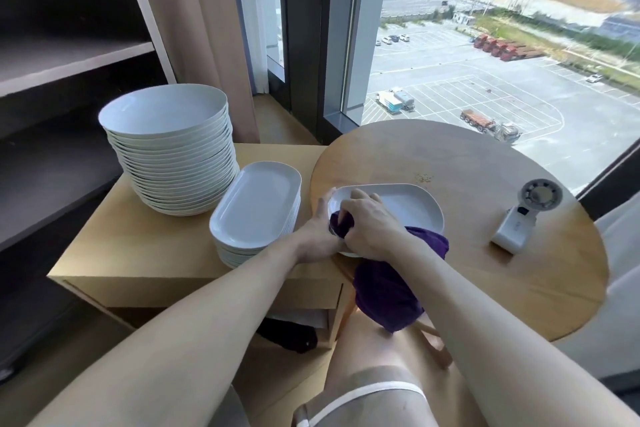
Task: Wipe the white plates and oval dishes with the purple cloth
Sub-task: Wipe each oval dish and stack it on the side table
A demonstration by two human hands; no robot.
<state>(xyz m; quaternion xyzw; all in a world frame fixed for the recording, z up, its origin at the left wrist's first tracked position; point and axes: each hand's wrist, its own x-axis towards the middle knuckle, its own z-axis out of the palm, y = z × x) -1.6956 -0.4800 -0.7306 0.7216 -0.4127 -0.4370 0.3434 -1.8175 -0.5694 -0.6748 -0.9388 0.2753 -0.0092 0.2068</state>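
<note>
A high window (485,45) overlooks a car park, flanked by a beige curtain (194,28) and dark shelves (69,55). Below stand two pale wooden surfaces: a round worktop (485,163) and, touching its left edge, a square cabinet (145,246).

On the cabinet sit two stacks of glossy white china: a tall stack of round plates (173,166), deep-rimmed and too closely packed to count exactly, and just beside it a lower stack of oval dishes (256,208).

One single oval dish (408,206) lies at the round worktop's near left edge. The left hand (318,229) grips its left end, thumb on the rim. The right hand (370,222) has its fingers curled round a bunched purple cloth (384,291), pressing it into the dish's near left corner; the rest of the soft cloth hangs over the worktop's edge under the forearm.

One white handheld fan (519,218) lies to the right, well apart from the dish, and a few crumbs (424,178) lie just behind it.
</note>
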